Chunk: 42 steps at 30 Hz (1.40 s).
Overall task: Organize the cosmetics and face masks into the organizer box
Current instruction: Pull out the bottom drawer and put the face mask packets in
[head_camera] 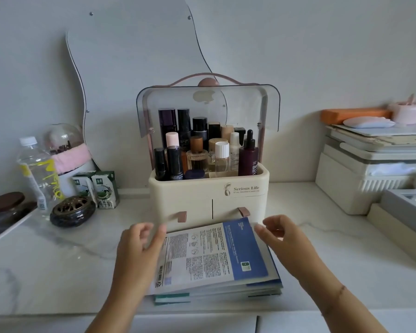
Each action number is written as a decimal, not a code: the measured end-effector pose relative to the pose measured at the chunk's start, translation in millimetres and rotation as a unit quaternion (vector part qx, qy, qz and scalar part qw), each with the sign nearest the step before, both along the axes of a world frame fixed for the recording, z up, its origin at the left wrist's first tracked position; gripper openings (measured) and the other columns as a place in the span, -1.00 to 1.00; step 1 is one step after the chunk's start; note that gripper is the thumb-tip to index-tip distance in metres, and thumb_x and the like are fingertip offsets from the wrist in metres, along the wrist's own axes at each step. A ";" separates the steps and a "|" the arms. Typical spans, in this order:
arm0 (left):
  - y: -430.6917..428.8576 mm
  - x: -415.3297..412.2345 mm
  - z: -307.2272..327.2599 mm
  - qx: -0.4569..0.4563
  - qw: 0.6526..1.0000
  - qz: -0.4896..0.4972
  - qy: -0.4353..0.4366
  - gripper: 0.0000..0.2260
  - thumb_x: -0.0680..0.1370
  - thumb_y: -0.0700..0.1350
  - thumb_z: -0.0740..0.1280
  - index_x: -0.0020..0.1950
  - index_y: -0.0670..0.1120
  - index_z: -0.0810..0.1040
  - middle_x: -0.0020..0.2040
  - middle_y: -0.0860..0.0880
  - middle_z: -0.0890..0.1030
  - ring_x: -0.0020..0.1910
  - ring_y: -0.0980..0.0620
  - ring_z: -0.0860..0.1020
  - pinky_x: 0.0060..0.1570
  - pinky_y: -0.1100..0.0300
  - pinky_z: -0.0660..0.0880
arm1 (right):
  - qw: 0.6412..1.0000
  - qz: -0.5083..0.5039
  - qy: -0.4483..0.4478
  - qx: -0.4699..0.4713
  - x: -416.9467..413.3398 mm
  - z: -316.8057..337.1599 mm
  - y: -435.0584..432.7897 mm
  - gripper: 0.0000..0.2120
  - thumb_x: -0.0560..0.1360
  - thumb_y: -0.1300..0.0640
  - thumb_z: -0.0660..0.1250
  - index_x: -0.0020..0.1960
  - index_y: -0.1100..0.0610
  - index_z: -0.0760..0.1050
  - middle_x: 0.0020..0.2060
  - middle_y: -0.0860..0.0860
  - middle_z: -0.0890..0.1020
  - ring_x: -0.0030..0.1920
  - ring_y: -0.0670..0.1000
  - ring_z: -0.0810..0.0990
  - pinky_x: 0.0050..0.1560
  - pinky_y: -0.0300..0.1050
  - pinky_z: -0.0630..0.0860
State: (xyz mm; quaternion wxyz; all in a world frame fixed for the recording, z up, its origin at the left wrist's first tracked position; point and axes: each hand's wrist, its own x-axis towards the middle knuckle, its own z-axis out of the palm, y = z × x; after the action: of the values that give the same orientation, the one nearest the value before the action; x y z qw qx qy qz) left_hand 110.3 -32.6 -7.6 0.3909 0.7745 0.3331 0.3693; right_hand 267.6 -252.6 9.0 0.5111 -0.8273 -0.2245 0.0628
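— Where are the masks [226,288]?

— Stacked flat on the bench [58,260], between my hands, just this side of the box [202,195]. The left hand [139,239] sits at the stack's left edge, fingers loose and spread. The right hand [277,230] is at its far right corner, fingers lightly curled. Neither pinches anything I can make out. The left fingertips are blurred, so I cannot tell whether they touch the top mask [202,253].

— What worries you?

— The stack is fanned, with the top mask skewed over the ones below. These sachets look slick. If I lift from the edges alone, I expect the middle ones to slide out and spill off the near edge of the bench.

— And the box?

— Both drawers [185,207] beyond my fingertips are closed. The stack lies right up against their fronts, so pulling a tab [181,216] would likely jam the drawer on the masks. I also judge the masks wider than one drawer, so forcing them in may crease them.

— Anything above?

— The bottles [202,150] stand packed under the raised lid [209,104], beyond and above both hands. A high reach could tip the front row.
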 end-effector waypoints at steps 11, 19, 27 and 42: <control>-17.4 -30.2 0.8 -0.276 0.948 -0.159 -0.010 -0.48 0.46 0.15 0.35 0.39 0.07 0.40 0.32 0.17 0.47 0.28 0.18 0.41 0.23 0.17 0.26 | 0.987 0.025 0.106 0.115 -53.8 -28.1 22.7 -0.69 0.57 0.25 0.17 0.26 -0.01 0.38 -0.01 -0.14 0.63 -0.17 -0.29 0.63 -0.34 -0.47 0.46; 34.5 -80.3 -2.4 -0.245 0.966 -0.066 -0.040 -0.69 0.52 -0.07 0.37 0.26 0.01 0.52 0.09 0.15 0.64 0.02 0.26 0.57 -0.05 0.29 0.41 | 0.980 0.064 0.119 0.142 -100.5 -32.4 87.8 -0.56 0.57 0.26 0.15 0.40 -0.04 0.25 0.15 -0.07 0.57 -0.10 -0.28 0.55 -0.38 -0.52 0.43; 108.6 -135.9 0.4 -0.213 0.974 0.034 -0.069 -0.88 0.53 -0.17 0.34 -0.11 0.04 0.63 -0.13 0.06 0.71 -0.19 0.13 0.66 -0.23 0.21 0.46 | 0.970 0.152 0.113 0.153 -141.6 -28.2 186.5 -0.62 0.55 0.33 0.14 0.26 -0.04 0.27 0.01 -0.16 0.52 -0.12 -0.28 0.53 -0.26 -0.55 0.46; 122.1 -130.9 1.2 -0.006 0.985 0.167 0.046 -0.52 0.53 -0.12 0.34 0.44 -0.11 0.35 0.43 -0.09 0.39 0.39 -0.08 0.35 0.33 0.08 0.26 | 0.980 0.175 0.010 0.096 -133.8 -21.2 203.5 -0.52 0.52 0.01 0.28 0.41 0.02 0.27 0.24 -0.22 0.37 0.29 -0.19 0.35 0.35 -0.18 0.30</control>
State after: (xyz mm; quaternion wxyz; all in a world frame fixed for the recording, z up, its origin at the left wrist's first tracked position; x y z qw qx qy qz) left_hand -20.5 89.5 -6.3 0.3130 0.7216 0.4777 0.3913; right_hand 133.8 -49.1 -12.2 0.5715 -0.7216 -0.3657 0.1373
